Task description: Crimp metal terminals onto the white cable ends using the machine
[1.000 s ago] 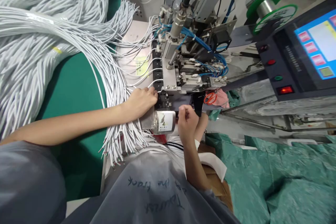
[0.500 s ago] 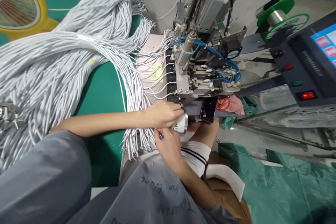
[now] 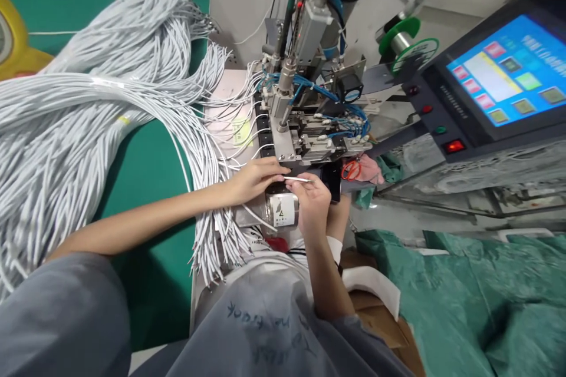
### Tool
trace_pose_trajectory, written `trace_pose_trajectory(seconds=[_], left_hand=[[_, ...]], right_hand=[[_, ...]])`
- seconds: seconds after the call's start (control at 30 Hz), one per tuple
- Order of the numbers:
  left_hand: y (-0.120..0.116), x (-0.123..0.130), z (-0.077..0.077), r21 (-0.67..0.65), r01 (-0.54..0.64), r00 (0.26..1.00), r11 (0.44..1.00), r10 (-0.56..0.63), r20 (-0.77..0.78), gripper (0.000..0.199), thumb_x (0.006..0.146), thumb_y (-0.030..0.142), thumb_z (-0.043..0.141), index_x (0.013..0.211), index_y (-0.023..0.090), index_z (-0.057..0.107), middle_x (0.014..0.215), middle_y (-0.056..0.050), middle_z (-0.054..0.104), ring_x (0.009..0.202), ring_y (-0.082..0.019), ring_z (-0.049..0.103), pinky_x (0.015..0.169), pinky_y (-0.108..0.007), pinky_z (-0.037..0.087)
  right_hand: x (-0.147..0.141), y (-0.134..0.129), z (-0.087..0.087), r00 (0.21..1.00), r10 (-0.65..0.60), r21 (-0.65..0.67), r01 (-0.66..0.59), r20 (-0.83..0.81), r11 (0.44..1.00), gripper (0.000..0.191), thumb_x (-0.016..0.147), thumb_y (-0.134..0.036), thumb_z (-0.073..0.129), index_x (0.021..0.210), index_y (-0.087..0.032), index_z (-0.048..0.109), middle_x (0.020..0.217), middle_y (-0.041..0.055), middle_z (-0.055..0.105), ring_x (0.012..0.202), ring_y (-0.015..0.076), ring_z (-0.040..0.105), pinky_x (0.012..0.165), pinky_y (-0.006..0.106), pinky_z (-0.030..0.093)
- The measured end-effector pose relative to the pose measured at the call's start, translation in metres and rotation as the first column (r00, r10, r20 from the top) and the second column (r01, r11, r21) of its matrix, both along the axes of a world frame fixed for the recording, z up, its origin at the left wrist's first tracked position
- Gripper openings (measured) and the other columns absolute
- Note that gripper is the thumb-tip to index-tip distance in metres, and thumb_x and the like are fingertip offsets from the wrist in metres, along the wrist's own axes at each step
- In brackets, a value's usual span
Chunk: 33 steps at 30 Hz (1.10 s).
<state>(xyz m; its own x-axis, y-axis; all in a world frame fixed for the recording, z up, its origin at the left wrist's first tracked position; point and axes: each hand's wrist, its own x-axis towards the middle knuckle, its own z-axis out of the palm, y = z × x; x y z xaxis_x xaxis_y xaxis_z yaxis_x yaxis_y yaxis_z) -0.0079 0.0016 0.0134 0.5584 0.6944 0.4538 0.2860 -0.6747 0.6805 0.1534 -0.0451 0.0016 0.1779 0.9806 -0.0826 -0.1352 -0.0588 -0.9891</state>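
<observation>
Between my hands a white cable [image 3: 295, 179] is stretched, its visible part short and nearly level. My left hand [image 3: 253, 181] pinches it from the left, close to the machine's front edge. On the right, my right hand [image 3: 313, 197] grips its other visible part between thumb and fingers. Just below sits a round container [image 3: 283, 210] with a white label. Loose white cable ends [image 3: 221, 241] hang in a bundle below my left wrist. Above my hands stands a wiring machine [image 3: 283, 141], with several white cables set in its row of black holders [image 3: 264, 138].
A large heap of white cables [image 3: 132, 41] covers much of the green table [image 3: 141, 171]. To the right are a lit control screen [image 3: 508, 76], a wire spool [image 3: 402, 41], orange-handled scissors [image 3: 351, 169] and a black phone [image 3: 331, 179]. Green sheeting [image 3: 464, 283] lies lower right.
My view has swung right. My right hand has risen from below my left hand to its right, and the cable between them now shows. The labelled container is less covered.
</observation>
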Motion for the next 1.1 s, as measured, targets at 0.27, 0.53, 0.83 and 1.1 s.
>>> trace_pose_trajectory(seconds=[0.27, 0.53, 0.83, 1.1], left_hand=[[-0.008, 0.002, 0.007, 0.041, 0.048, 0.999, 0.998, -0.048, -0.003, 0.023, 0.091, 0.017, 0.043, 0.100, 0.011, 0.063, 0.086, -0.008, 0.059, 0.079, -0.013, 0.056, 0.070, -0.026, 0.048], [-0.014, 0.004, 0.013, -0.017, 0.061, 0.998, 0.998, -0.061, 0.032, 0.026, 0.091, 0.017, 0.042, 0.104, 0.012, 0.064, 0.090, -0.009, 0.062, 0.084, -0.014, 0.058, 0.074, -0.028, 0.049], [-0.016, 0.005, 0.009, 0.047, 0.075, 0.997, 0.996, -0.074, -0.031, 0.022, 0.087, 0.014, 0.047, 0.093, 0.011, 0.068, 0.077, -0.007, 0.061, 0.068, -0.012, 0.056, 0.060, -0.024, 0.046], [-0.017, 0.007, 0.007, -0.016, 0.069, 0.997, 0.997, -0.069, 0.023, 0.017, 0.085, 0.016, 0.052, 0.084, 0.012, 0.068, 0.069, -0.004, 0.061, 0.061, -0.010, 0.054, 0.056, -0.021, 0.044]], right_hand=[[0.003, -0.002, 0.003, 0.988, -0.035, 0.143, 0.013, 0.147, 0.990, 0.015, 0.075, -0.033, 0.063, 0.073, -0.018, 0.064, 0.079, 0.0042, 0.061, 0.069, 0.0150, 0.058, 0.061, 0.028, 0.047], [0.008, -0.009, 0.024, 0.942, -0.060, 0.218, -0.014, 0.329, 0.976, 0.015, 0.079, -0.028, 0.058, 0.075, -0.018, 0.068, 0.077, 0.0046, 0.064, 0.071, 0.0155, 0.058, 0.061, 0.027, 0.046], [0.021, -0.012, 0.043, 0.842, 0.045, 0.088, -0.109, 0.537, 0.990, 0.015, 0.071, -0.023, 0.062, 0.060, -0.015, 0.067, 0.043, -0.0056, 0.038, 0.043, 0.0067, 0.034, 0.045, 0.021, 0.032], [0.000, -0.016, -0.003, 0.987, -0.064, 0.082, 0.053, 0.147, 0.995, 0.017, 0.073, -0.032, 0.063, 0.072, -0.016, 0.070, 0.065, 0.0020, 0.063, 0.056, 0.0124, 0.052, 0.054, 0.025, 0.042]])
